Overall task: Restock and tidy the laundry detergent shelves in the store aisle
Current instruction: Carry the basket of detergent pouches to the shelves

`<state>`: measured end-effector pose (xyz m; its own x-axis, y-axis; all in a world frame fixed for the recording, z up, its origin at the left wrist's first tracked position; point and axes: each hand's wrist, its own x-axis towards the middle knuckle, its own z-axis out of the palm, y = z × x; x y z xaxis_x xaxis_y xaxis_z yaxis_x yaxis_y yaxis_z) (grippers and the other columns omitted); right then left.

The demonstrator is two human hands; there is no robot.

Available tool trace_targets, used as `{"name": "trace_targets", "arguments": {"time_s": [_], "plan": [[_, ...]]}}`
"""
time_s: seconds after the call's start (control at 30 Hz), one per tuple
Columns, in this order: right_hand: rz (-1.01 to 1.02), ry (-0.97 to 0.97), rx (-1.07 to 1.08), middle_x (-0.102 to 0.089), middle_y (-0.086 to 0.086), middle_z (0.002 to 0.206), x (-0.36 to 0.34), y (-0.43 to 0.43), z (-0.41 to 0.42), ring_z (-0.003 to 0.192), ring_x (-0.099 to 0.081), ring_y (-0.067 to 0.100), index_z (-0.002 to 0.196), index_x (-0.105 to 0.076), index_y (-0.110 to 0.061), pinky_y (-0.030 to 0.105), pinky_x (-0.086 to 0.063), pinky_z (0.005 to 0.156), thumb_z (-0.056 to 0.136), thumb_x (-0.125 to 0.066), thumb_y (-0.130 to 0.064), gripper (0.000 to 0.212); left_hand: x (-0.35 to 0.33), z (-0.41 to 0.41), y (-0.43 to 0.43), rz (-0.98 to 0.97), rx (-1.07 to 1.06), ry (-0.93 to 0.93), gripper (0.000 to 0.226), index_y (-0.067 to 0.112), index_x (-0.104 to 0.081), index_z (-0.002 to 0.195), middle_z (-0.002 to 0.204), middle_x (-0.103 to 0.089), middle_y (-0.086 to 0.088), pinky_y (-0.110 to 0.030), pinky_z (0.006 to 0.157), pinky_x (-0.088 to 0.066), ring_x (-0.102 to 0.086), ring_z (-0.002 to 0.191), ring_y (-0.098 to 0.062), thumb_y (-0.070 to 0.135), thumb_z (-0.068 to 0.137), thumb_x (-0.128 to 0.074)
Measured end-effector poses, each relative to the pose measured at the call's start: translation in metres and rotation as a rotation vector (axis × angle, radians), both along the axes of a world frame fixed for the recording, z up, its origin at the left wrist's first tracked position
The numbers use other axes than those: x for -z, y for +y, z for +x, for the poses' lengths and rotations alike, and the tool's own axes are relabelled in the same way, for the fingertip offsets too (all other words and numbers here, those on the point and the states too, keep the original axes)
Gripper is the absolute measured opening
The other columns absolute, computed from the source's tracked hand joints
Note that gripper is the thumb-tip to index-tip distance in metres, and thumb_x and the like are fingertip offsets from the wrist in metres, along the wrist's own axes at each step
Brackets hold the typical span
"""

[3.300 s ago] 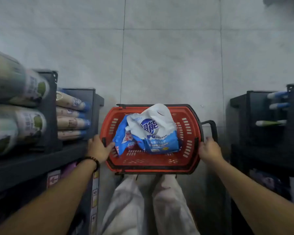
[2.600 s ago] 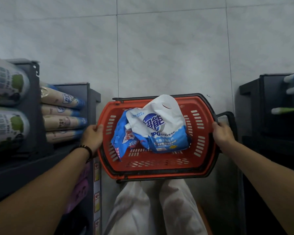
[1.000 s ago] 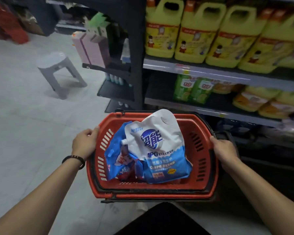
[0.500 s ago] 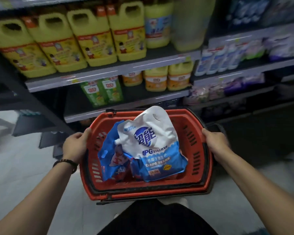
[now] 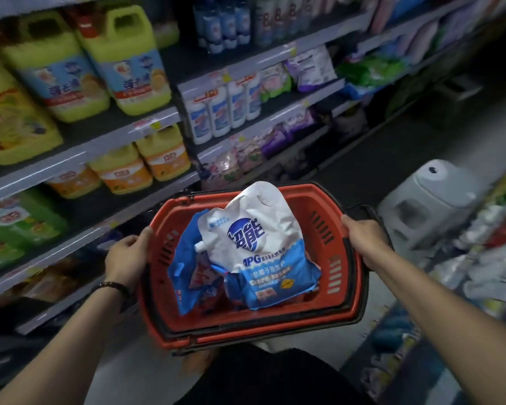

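I carry a red shopping basket [image 5: 327, 206] in front of my waist. My left hand [image 5: 127, 258] grips its left rim and my right hand [image 5: 362, 236] grips its right rim. Inside lies a white and blue detergent refill pouch [image 5: 263, 247] with a spout, on top of a darker blue pouch [image 5: 184, 276]. The detergent shelves [image 5: 275, 109] run along the left and ahead, stocked with white and blue bottles [image 5: 219, 112] and soft bags [image 5: 307, 68].
Large yellow jugs [image 5: 123, 62] and orange bottles [image 5: 123, 171] fill the left shelves, green packs [image 5: 18, 223] lower down. A grey plastic stool [image 5: 430, 200] stands on the aisle floor to the right. More goods line the right edge.
I have turned from the tiled floor between racks to face down the aisle. The shelves have slid left in view and the grey stool has come in on the right. Both hands keep the basket.
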<state>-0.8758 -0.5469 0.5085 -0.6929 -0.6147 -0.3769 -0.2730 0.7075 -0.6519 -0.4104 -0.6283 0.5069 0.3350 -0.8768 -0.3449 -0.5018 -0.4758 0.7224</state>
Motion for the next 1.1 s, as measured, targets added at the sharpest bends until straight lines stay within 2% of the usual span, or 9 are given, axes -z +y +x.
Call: {"name": "trace_targets", "arguments": {"time_s": [0.07,0.2,0.33,0.4,0.57,0.77,0.87,1.0,1.1], "plan": [[-0.001,-0.003,0.094,-0.07,0.022,0.081,-0.003,0.017,-0.027,0.069,-0.061,0.03,0.085,-0.073,0.005,0.04,-0.04,0.065,0.099,-0.062,-0.05,0.059,0.001,-0.034,-0.021,0.001,0.067,0.024,0.066,0.015,-0.076,0.079,0.08,-0.077,-0.006,-0.052,0.08,-0.06,-0.073,0.08,-0.03,0.078,0.083,-0.058],[-0.02,-0.06,0.222,-0.078,0.012,0.082,0.007,0.036,-0.089,0.079,-0.074,0.034,0.083,-0.076,-0.006,0.048,-0.06,0.079,0.09,-0.065,-0.058,0.053,0.003,-0.107,-0.055,-0.021,0.184,0.023,0.063,0.012,-0.072,0.077,0.079,-0.076,-0.007,-0.05,0.082,-0.059,-0.072,0.081,-0.031,0.072,0.088,-0.058],[0.021,-0.203,0.373,-0.08,0.013,0.086,0.034,0.041,-0.163,0.078,-0.077,0.038,0.09,-0.077,-0.008,0.058,-0.064,0.082,0.081,-0.07,-0.063,0.056,0.007,-0.19,-0.084,-0.032,0.279,-0.005,0.061,0.008,-0.071,0.075,0.076,-0.074,-0.009,-0.047,0.078,-0.057,-0.071,0.079,-0.03,0.065,0.092,-0.06],[0.023,-0.233,0.415,-0.079,0.015,0.086,0.049,0.034,-0.201,0.078,-0.077,0.039,0.091,-0.075,-0.007,0.059,-0.063,0.083,0.084,-0.071,-0.06,0.054,0.01,-0.233,-0.101,-0.026,0.317,-0.028,0.059,0.008,-0.072,0.075,0.074,-0.074,-0.01,-0.046,0.076,-0.057,-0.071,0.078,-0.03,0.063,0.092,-0.062],[0.066,-0.237,0.449,-0.075,0.014,0.093,0.066,-0.002,-0.29,0.083,-0.073,0.036,0.097,-0.071,0.0,0.051,-0.062,0.086,0.087,-0.07,-0.06,0.06,0.015,-0.332,-0.134,0.008,0.302,-0.093,0.066,0.01,-0.072,0.074,0.071,-0.073,-0.006,-0.045,0.074,-0.058,-0.07,0.074,-0.029,0.073,0.086,-0.059],[0.107,-0.227,0.487,-0.07,0.02,0.126,0.067,-0.048,-0.373,0.111,-0.066,0.04,0.123,-0.071,-0.001,0.039,-0.048,0.086,0.091,-0.062,-0.063,0.07,0.011,-0.438,-0.184,0.039,0.333,-0.092,0.06,0.013,-0.071,0.076,0.078,-0.074,-0.007,-0.047,0.079,-0.058,-0.068,0.076,-0.027,0.07,0.091,-0.059],[0.122,-0.189,0.516,-0.071,0.023,0.123,0.061,-0.076,-0.406,0.111,-0.067,0.041,0.116,-0.074,0.0,0.04,-0.05,0.089,0.098,-0.061,-0.055,0.059,0.018,-0.479,-0.223,0.057,0.336,-0.06,0.058,0.015,-0.073,0.078,0.081,-0.075,-0.008,-0.046,0.08,-0.058,-0.069,0.077,-0.026,0.069,0.091,-0.061],[0.134,-0.155,0.531,-0.072,0.023,0.12,0.054,-0.126,-0.446,0.108,-0.067,0.043,0.105,-0.073,-0.004,0.046,-0.054,0.097,0.098,-0.063,-0.053,0.051,0.048,-0.518,-0.296,0.109,0.334,-0.018,0.066,0.026,-0.077,0.086,0.079,-0.078,-0.001,-0.053,0.082,-0.063,-0.076,0.081,-0.03,0.089,0.072,-0.061],[0.159,-0.135,0.567,-0.069,0.02,0.113,0.044,-0.167,-0.473,0.109,-0.067,0.042,0.104,-0.069,-0.003,0.045,-0.054,0.095,0.099,-0.063,-0.052,0.05,0.039,-0.564,-0.344,0.112,0.391,-0.017,0.065,0.017,-0.073,0.083,0.081,-0.076,-0.005,-0.048,0.082,-0.061,-0.073,0.082,-0.031,0.079,0.082,-0.058]]}}
